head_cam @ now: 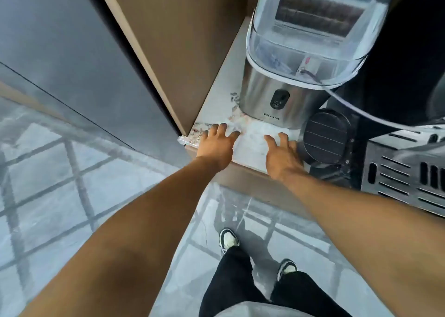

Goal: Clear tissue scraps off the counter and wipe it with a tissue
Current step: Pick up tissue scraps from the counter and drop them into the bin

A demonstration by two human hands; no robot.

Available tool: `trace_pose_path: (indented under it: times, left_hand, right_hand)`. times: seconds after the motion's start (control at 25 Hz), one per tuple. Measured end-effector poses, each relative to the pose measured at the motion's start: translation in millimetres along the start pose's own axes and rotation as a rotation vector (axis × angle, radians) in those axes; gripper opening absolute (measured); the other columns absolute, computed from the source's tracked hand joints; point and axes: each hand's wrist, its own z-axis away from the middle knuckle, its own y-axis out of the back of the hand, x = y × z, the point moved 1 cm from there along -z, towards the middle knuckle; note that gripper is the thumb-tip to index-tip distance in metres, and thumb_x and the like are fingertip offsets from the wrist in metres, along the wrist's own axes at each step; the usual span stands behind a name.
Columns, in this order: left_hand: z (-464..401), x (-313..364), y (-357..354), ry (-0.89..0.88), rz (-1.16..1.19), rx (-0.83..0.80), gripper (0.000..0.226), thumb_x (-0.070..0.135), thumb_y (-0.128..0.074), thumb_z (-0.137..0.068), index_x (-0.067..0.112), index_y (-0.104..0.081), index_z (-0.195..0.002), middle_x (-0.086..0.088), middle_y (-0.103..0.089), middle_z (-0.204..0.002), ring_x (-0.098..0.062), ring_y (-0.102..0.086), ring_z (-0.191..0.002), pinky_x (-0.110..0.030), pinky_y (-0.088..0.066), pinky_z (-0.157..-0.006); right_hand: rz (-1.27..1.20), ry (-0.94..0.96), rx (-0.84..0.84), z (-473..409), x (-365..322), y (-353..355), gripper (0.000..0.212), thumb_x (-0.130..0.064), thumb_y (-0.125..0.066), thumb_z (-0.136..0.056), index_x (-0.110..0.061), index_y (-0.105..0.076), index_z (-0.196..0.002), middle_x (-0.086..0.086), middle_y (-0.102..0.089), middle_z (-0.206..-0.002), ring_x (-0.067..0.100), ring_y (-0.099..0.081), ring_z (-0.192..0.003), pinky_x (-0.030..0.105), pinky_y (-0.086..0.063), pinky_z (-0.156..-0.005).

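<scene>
Both my hands rest flat on a pale marble counter (221, 93) near its front edge. My left hand (216, 146) lies at the counter's left corner, fingers spread, its fingertips among small whitish and reddish tissue scraps (199, 129). More scraps (234, 109) trail back along the foot of the steel appliance. A thin white tissue (255, 136) lies spread on the counter between my hands. My right hand (281, 158) presses flat on the tissue's right part, fingers apart. Neither hand grips anything.
A steel ice maker (279, 100) with a clear lid stands just behind my hands. A black round-topped machine (325, 136) and a vented steel grille (404, 172) crowd the right side. A brown cabinet panel (183, 52) walls the counter's left. Glossy grey floor lies below.
</scene>
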Motion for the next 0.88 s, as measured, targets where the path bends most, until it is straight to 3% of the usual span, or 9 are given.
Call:
trace_pose_path:
  times: [0.16, 0.28, 0.4, 0.52, 0.72, 0.88]
  left_hand:
    - [-14, -5, -8, -0.047, -0.106, -0.018, 0.067, 0.002, -0.054, -0.082, 0.023, -0.039, -0.144, -0.014, -0.036, -0.147, -0.04, -0.031, -0.135, -0.059, -0.024, -0.116]
    - [-21, -7, -12, -0.07, -0.125, 0.028, 0.06, -0.003, -0.055, -0.08, 0.017, -0.048, -0.136, -0.012, -0.045, -0.139, -0.039, -0.041, -0.125, -0.052, -0.038, -0.106]
    - [-26, -6, -10, -0.082, -0.088, 0.058, 0.052, -0.006, -0.054, -0.079, 0.013, -0.057, -0.127, -0.012, -0.051, -0.128, -0.037, -0.046, -0.118, -0.048, -0.043, -0.096]
    - [-27, -5, -7, -0.069, -0.027, 0.055, 0.046, -0.009, -0.052, -0.08, 0.011, -0.062, -0.12, -0.013, -0.054, -0.122, -0.037, -0.05, -0.115, -0.049, -0.05, -0.089]
    - [-19, -4, -3, -0.067, 0.071, 0.033, 0.044, -0.012, -0.05, -0.079, 0.008, -0.064, -0.116, -0.016, -0.058, -0.114, -0.041, -0.063, -0.098, -0.048, -0.057, -0.075]
    - [-3, 2, 7, -0.087, 0.146, 0.052, 0.047, -0.01, -0.049, -0.082, 0.01, -0.064, -0.122, -0.018, -0.063, -0.111, -0.043, -0.065, -0.091, -0.046, -0.056, -0.076]
  right_hand:
    - [0.014, -0.025, 0.049, -14, -1, -7, 0.069, -0.006, -0.051, -0.087, -0.034, -0.027, -0.144, 0.007, -0.021, -0.147, 0.035, -0.03, -0.125, 0.044, -0.046, -0.095]
    - [-0.055, -0.047, 0.139, -24, 0, -9, 0.038, -0.014, -0.051, -0.092, -0.025, -0.047, -0.129, 0.008, -0.037, -0.133, 0.032, -0.036, -0.118, 0.041, -0.045, -0.093]
    - [-0.083, -0.083, 0.161, -25, -2, -6, 0.024, -0.012, -0.052, -0.092, -0.014, -0.054, -0.116, 0.011, -0.042, -0.121, 0.033, -0.041, -0.11, 0.043, -0.047, -0.09]
    - [-0.119, -0.108, 0.128, -25, -5, -4, 0.025, -0.012, -0.055, -0.092, -0.008, -0.055, -0.117, 0.015, -0.044, -0.121, 0.035, -0.046, -0.111, 0.042, -0.046, -0.096]
    - [-0.22, -0.075, 0.151, -12, -4, -4, 0.027, 0.0, -0.055, -0.089, -0.007, -0.057, -0.115, 0.014, -0.051, -0.116, 0.033, -0.054, -0.105, 0.036, -0.049, -0.088]
    - [-0.328, 0.009, 0.177, 10, 0, -9, 0.031, -0.001, -0.054, -0.092, -0.012, -0.054, -0.12, 0.011, -0.053, -0.121, 0.028, -0.054, -0.109, 0.032, -0.044, -0.092]
